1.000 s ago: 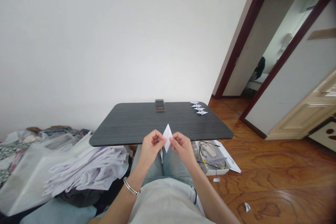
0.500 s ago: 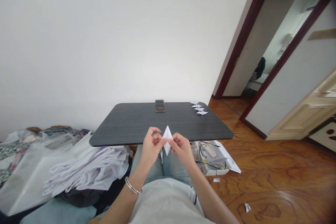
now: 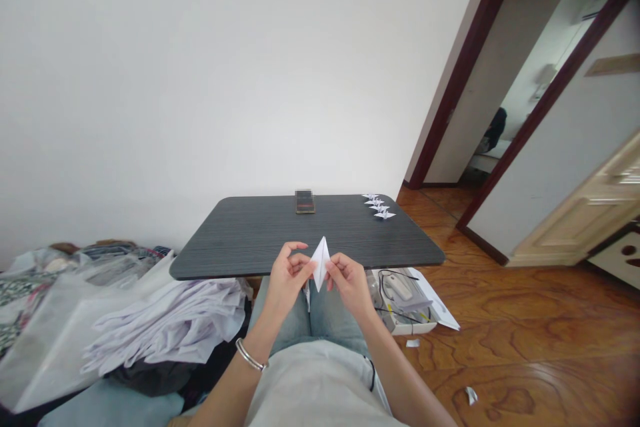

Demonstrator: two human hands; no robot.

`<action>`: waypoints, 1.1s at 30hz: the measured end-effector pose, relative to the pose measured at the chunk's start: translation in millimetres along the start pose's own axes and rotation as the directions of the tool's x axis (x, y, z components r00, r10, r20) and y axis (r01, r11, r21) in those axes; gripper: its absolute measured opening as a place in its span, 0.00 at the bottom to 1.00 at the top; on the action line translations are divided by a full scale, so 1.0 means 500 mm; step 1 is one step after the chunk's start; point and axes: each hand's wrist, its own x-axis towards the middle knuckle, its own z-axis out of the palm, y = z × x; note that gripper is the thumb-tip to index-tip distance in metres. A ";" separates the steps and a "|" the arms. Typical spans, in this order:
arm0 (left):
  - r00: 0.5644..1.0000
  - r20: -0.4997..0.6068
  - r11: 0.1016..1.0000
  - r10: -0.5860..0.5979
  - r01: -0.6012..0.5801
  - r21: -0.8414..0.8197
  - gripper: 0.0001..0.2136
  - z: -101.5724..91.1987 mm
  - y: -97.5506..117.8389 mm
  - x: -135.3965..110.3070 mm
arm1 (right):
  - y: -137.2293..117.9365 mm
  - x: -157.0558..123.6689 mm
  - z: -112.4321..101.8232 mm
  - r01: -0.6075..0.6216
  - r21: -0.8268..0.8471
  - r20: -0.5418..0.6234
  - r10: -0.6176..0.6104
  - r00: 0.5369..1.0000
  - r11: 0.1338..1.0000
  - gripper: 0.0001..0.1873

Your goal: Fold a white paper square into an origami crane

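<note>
**Paper diamond [image 3: 321, 259] calls for light touch**

At the near edge of the desk [image 3: 240, 230], my left fingers [image 3: 305, 273] pinch its left side, index raised; my right fingers [image 3: 335, 272] grip the other. It looks nearly weightless, crisp along its folds but easily creased; the wide middle, not the sharp tips, seems the safest hold.

Just beyond my fingers [image 3: 304, 273] spreads a dark table [image 3: 240, 230], its far edge against a white wall [image 3: 225, 80]. Well off to their right, a dark red door frame [image 3: 459, 80] opens onto another room; farther right stands a cream panel [image 3: 570, 227]. Glossy wood floor [image 3: 500, 307] lies right of my fingers. Soft light brightens the wall straight ahead of them.
</note>
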 end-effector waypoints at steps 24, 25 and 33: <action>0.980 0.057 0.936 0.189 -0.197 0.293 0.09 0.003 0.000 -0.011 | -0.012 -0.001 0.000 0.011 0.042 -0.086 -0.007 0.996 0.999 0.11; 0.979 0.058 0.933 0.193 -0.202 0.299 0.09 0.003 -0.001 -0.010 | -0.012 -0.001 0.000 0.010 0.052 -0.084 -0.005 0.996 0.999 0.11; 0.978 0.023 0.911 0.209 -0.203 0.358 0.03 -0.001 0.007 0.000 | -0.014 -0.002 0.006 0.043 0.143 -0.032 -0.039 0.999 0.989 0.11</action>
